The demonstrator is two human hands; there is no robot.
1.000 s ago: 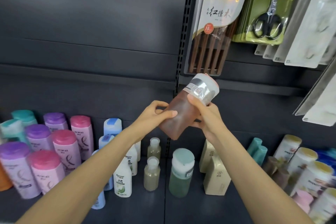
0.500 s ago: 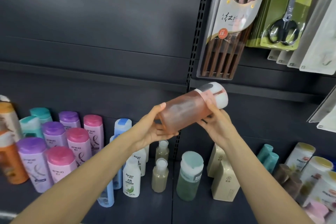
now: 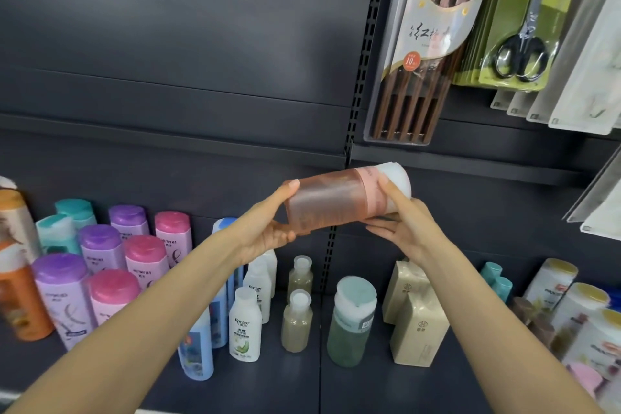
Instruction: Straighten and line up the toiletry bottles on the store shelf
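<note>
Gripping the pink bottle (image 3: 331,202) sideways, left hand (image 3: 265,232) and right hand (image 3: 400,222) probably check its label before shelving.

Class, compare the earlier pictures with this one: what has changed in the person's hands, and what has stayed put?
The translucent pink bottle with the white cap has been tipped from steeply tilted to nearly level, cap to the right. The left hand has shifted to its base; the right hand still grips near the cap. The bottles on the dark shelf stand unchanged.
</note>
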